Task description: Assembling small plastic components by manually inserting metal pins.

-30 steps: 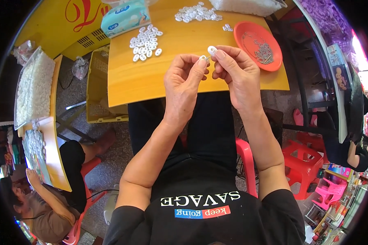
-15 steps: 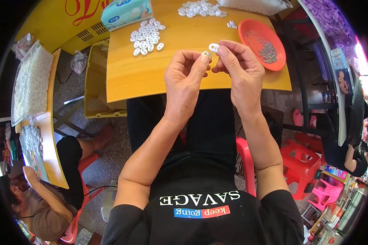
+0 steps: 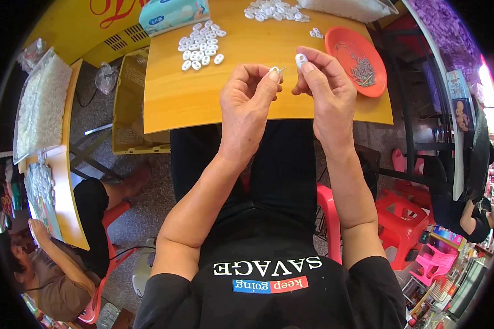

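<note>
Above the near part of the yellow table [image 3: 203,104], my left hand [image 3: 244,107] pinches a small white plastic piece [image 3: 274,69] between thumb and forefinger. A thin metal pin [image 3: 282,69] sticks out of it to the right. My right hand [image 3: 330,90] is closed on a white oval plastic piece with holes [image 3: 300,59], held upright at the fingertips. The two pieces are apart. Similar white ovals [image 3: 200,48] lie in a cluster to the left beyond my left hand. Beyond my right hand, an orange-red plate [image 3: 376,85] holds a heap of metal pins [image 3: 362,72].
A tissue pack [image 3: 173,16] stands at the far left of the table. White pieces [image 3: 277,10] are heaped at the far edge, a few small ones [image 3: 316,34] beside the plate. A yellow crate [image 3: 129,109] sits left of the table. Another person [image 3: 60,274] sits at the lower left.
My right hand has moved a little up and right, away from the left. Its white oval has turned from lying sideways to upright and separated from the left hand's pin.
</note>
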Demonstrator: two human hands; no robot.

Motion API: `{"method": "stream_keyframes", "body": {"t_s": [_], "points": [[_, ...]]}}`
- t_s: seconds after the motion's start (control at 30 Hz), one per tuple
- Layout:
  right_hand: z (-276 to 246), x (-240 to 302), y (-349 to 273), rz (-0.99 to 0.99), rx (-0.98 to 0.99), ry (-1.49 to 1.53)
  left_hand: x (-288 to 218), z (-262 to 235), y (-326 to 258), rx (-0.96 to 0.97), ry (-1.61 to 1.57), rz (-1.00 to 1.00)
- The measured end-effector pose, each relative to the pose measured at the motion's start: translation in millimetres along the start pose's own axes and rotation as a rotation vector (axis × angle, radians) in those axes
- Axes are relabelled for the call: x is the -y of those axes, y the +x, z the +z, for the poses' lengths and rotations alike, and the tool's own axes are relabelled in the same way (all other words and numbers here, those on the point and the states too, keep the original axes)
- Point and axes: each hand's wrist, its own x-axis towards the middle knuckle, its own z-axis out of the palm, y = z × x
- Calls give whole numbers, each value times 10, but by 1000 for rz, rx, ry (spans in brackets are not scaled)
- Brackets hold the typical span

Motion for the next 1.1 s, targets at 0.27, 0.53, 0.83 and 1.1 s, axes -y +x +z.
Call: {"method": "stream_keyframes", "body": {"t_s": [0.27,0.53,0.83,1.1], "points": [[-21,3,-16,-23,69,-74,-5,21,1,35,17,-27],[-28,-33,-35,-146,75,-249,-9,15,-14,27,30,-39],[15,-47,-72,-154,89,-198,-34,44,-34,16,-33,-35],[-57,-58,-49,-85,125,-108,14,1,16,79,-19,-40]]}}
